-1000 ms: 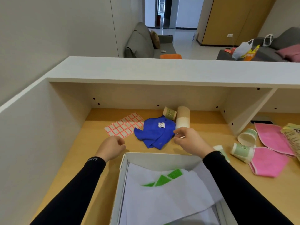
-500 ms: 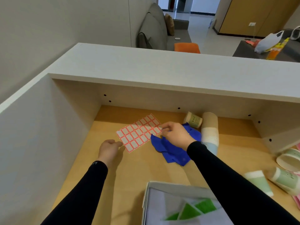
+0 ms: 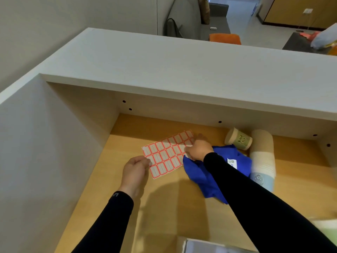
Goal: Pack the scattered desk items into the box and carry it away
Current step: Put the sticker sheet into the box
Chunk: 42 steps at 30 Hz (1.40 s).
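We held the red-bordered white label sheet [image 3: 166, 155] on the wooden desk surface [image 3: 175, 198], long axis running near-left to far-right. Our left hand [image 3: 135, 171] pinched its near-left corner; our right hand [image 3: 197, 148] gripped its right edge beside the crumpled blue cloth [image 3: 215, 172].

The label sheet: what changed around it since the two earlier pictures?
Both hands moved from near the box to the label sheet: the right hand reached left onto its right edge, the left hand closed on its near-left corner. The blue cloth and cups stayed put.
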Tool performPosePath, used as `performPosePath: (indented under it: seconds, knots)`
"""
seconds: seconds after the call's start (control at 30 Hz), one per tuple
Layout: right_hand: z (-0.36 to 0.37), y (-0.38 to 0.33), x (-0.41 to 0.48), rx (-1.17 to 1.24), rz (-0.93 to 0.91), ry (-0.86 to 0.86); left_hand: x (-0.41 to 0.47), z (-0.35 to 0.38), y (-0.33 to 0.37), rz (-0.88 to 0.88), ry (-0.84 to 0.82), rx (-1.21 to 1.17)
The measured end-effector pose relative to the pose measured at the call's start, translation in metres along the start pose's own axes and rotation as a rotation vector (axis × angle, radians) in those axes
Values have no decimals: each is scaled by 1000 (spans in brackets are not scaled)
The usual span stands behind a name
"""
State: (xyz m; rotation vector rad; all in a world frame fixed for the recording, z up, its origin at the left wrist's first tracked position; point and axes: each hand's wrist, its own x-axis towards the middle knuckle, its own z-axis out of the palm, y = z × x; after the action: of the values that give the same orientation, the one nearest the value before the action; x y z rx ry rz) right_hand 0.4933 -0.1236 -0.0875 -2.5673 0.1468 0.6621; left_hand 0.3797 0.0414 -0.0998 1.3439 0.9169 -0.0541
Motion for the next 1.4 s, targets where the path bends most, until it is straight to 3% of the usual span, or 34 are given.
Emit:
performPosePath:
  seconds: [0.13, 0.2, 0.3, 0.4, 0.53, 0.73, 0.87, 1.0, 1.2, 1.4]
  knots:
    - [-1, -3, -14, 439, 110, -97, 0, -1, 1, -63, -51, -39]
    - [-9, -7, -21, 530, 40, -134, -1, -2, 2, -30, -37, -39]
    - [-28, -17, -37, 557, -55, -197, -9, -2, 7, 54, 10, 7]
    - [-45, -19, -58, 602, -129, -228, -25, -3, 17, 67, -47, -80]
    - [-62, 0, -91, 639, -210, -159, -53, -7, 32, 97, -132, -41]
    - [-84, 54, -157, 716, -131, -7, -109, -10, 47, 252, -259, 209]
    - [-101, 101, -210, 648, -73, 52, -160, -4, 48, 391, -431, 391]
    - [-110, 146, -252, 478, 2, -48, -203, 5, 40, 504, -540, 708]
    - [-98, 187, -278, 185, 106, -296, -232, 25, 11, 352, -783, 1257]
    - [-107, 197, -284, 36, 133, -418, -240, 28, 0, 247, -847, 1358]
